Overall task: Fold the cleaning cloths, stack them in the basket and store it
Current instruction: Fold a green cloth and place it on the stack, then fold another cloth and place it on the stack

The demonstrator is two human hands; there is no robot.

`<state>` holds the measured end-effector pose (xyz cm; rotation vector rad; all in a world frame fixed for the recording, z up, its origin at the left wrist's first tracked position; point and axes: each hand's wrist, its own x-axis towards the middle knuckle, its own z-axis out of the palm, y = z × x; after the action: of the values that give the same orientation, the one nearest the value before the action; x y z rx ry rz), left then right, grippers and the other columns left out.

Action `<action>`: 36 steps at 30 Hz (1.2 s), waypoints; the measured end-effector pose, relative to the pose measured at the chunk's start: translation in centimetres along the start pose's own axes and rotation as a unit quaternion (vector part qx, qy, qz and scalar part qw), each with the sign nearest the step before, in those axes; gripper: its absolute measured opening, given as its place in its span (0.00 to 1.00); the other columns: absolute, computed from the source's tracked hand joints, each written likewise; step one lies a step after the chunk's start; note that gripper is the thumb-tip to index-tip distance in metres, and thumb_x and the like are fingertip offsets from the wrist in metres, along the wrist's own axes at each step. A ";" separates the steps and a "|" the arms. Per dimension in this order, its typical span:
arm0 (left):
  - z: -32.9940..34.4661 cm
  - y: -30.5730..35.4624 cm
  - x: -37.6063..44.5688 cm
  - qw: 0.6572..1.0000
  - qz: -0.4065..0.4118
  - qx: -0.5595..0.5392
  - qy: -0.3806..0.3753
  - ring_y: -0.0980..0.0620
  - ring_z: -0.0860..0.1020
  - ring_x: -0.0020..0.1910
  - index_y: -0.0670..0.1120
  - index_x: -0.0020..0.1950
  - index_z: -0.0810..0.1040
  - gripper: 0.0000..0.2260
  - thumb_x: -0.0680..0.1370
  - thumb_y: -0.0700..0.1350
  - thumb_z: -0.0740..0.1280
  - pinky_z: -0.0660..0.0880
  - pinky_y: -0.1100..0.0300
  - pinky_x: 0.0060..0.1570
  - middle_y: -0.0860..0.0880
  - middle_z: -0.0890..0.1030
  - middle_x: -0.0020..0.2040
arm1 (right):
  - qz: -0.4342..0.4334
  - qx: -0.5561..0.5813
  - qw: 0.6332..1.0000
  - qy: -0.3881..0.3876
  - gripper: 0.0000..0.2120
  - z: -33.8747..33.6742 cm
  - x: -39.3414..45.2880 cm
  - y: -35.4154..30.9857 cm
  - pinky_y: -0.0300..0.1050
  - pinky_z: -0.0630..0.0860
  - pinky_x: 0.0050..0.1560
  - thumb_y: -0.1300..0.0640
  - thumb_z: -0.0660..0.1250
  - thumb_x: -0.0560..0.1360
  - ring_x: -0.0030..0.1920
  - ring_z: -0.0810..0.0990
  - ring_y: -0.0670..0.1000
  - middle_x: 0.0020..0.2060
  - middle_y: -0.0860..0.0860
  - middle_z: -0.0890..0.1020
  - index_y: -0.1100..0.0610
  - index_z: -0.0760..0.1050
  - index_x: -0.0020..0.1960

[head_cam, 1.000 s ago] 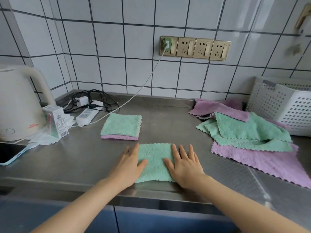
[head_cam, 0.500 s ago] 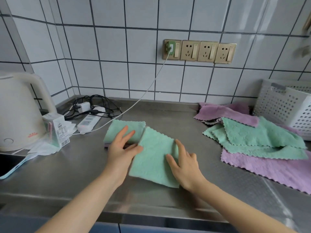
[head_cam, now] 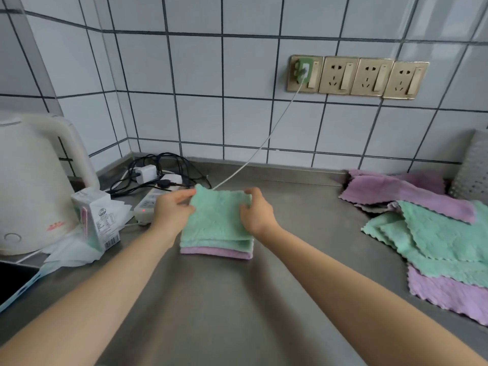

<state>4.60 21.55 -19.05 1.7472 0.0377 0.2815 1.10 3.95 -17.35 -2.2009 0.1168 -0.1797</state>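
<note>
I'm at a home kitchen counter: a steel worktop (head_cam: 237, 299), white tiled wall (head_cam: 198, 101), a kettle (head_cam: 31, 180) far left, wall sockets (head_cam: 356, 76) ahead.

Frame's right edge is cutting off the basket (head_cam: 472, 167), beside the unfolded cloths (head_cam: 433, 233). Both hands (head_cam: 173, 210) are blurring with motion. Carton (head_cam: 96, 220) print beside the kettle (head_cam: 31, 180) is staying unreadable.

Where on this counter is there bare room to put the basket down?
Bare steel lies between the folded stack and the loose cloths, and along the near edge under both arms. The left end is crowded: kettle, carton, power strip.
</note>
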 end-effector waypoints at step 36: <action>9.0 9.1 -9.8 0.932 0.255 0.213 -0.146 0.64 0.78 0.41 0.45 0.53 0.81 0.12 0.74 0.33 0.63 0.73 0.69 0.49 0.51 0.84 0.47 | -0.036 -0.330 0.943 -0.009 0.18 -16.9 -10.1 8.1 0.51 0.75 0.56 0.52 0.57 0.76 0.58 0.76 0.59 0.57 0.55 0.80 0.52 0.70 0.64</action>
<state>-4.18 9.32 -13.37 2.1999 -0.6220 0.4090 -11.92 -12.74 -14.80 -2.8798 0.0938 -0.1766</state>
